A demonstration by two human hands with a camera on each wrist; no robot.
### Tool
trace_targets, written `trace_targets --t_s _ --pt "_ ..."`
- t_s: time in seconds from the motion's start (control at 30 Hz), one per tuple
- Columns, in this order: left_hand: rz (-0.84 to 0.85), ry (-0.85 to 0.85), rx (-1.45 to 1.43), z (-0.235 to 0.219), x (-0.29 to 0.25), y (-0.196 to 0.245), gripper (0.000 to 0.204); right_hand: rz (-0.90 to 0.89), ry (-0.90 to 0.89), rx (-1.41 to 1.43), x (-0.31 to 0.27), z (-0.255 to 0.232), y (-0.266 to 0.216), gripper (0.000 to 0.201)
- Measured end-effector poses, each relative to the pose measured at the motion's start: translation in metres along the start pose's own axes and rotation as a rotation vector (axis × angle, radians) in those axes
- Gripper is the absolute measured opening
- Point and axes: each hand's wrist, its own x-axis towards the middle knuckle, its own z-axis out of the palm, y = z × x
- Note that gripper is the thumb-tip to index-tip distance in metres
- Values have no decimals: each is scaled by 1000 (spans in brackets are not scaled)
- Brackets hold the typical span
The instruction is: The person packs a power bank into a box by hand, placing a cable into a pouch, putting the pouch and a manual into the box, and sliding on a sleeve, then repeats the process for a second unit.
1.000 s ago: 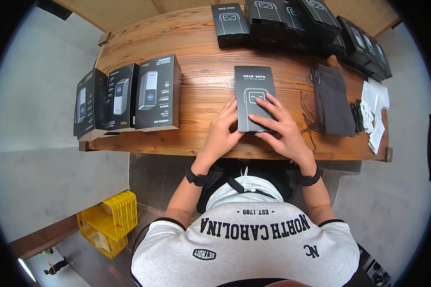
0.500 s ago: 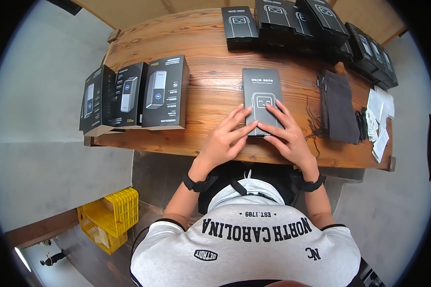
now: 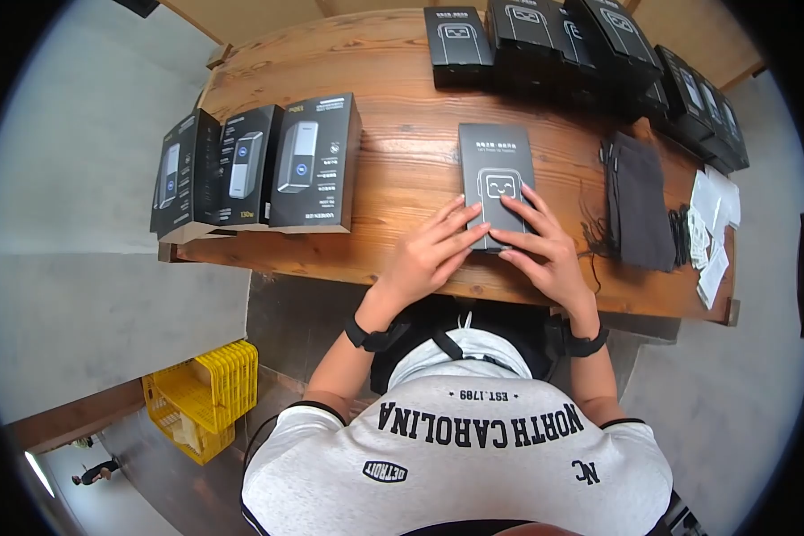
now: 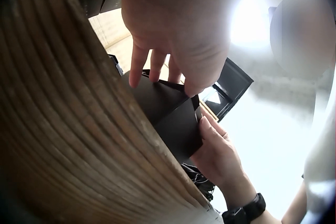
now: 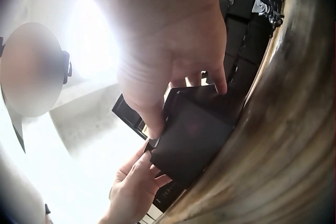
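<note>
A black box [image 3: 498, 152] with a smiling-face line drawing lies flat near the table's front edge, its lettered end away from the person. The left hand [image 3: 424, 255] reaches in from the left, its fingertips touching the box's left side and near top corner. From the right, the right hand [image 3: 554, 259] rests spread fingers on the top face, thumb by the near edge. In the left wrist view, the left hand [image 4: 176, 29] has long, slightly bent fingers over the dark box [image 4: 181, 129]. The right wrist view shows the right hand [image 5: 173, 50] touching the box [image 5: 189, 134].
Several upright printed boxes [image 3: 317, 165] stand at the table's left. More black boxes [image 3: 527, 36] crowd the back right. Dark pouches [image 3: 639, 205], black cables [image 3: 679, 237] and white packets [image 3: 710, 214] lie at the right. A yellow crate [image 3: 228, 389] is on the floor.
The left fingers have moved from the box's left side onto its near top corner. The right hand stays on the box. The head view has shifted, carrying the table scene rightward.
</note>
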Motion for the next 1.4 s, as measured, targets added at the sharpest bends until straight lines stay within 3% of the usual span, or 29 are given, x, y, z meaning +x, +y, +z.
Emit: trace_targets --t_s 0.3,0.5,0.57,0.67,0.8,0.97,1.23,1.4 --pt "-11 -75 143 -6 -3 14 48 -94 4 -148 -10 9 4 40" --pt "5 -15 252 -12 -1 21 52 17 -66 -149 -15 5 -7 51" --pt "6 186 540 -32 -2 29 54 32 13 -165 -13 7 -16 51" --pt "-149 442 872 -69 1 39 67 57 118 -178 -6 11 -23 52" --pt "-377 518 1035 -98 2 32 89 77 205 -294 11 23 -34 65" --pt "-621 436 978 -101 -6 26 103 164 145 -467 25 39 -39 83" --pt "-696 385 805 -113 -8 31 109 312 84 -452 20 27 -37 96" --pt "-662 284 782 -116 -10 37 114 373 -60 -500 6 -3 -31 100"
